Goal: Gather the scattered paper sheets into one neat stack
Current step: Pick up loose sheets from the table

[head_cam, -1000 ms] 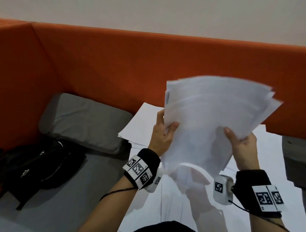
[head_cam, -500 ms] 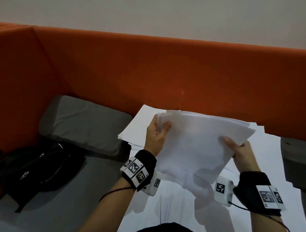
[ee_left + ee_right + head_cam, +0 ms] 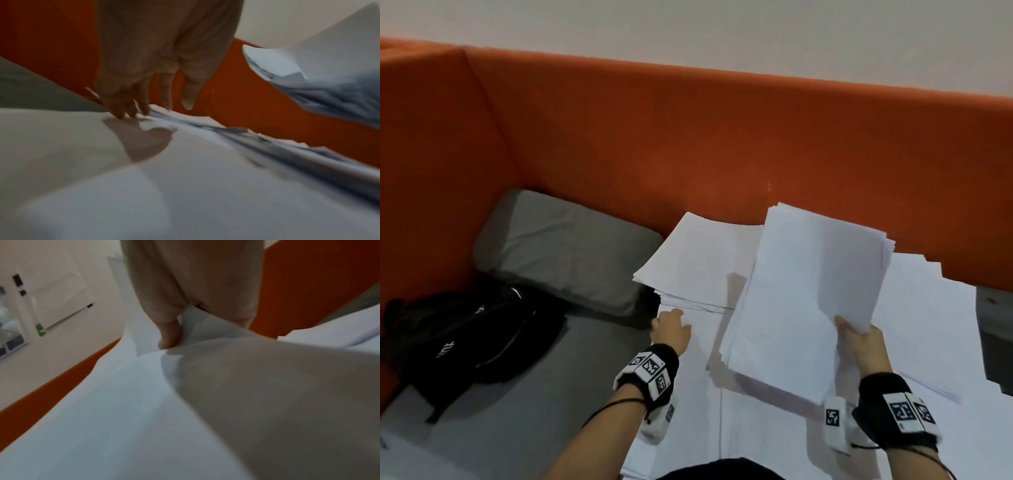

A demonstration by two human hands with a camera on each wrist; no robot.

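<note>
Our right hand (image 3: pixel 861 346) pinches the bundle of sheets (image 3: pixel 804 301) at its near corner, while our left hand (image 3: pixel 670 331), fingers loosely straight, touches the loose papers (image 3: pixel 698 253).

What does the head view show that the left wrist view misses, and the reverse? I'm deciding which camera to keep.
Only the head view shows the right hand pinching the lifted bundle of sheets, plus the black bag and grey cushion. Only the left wrist view shows the left fingers touching the loose sheets. Both show the left hand, the bundle and the orange backrest.
</note>
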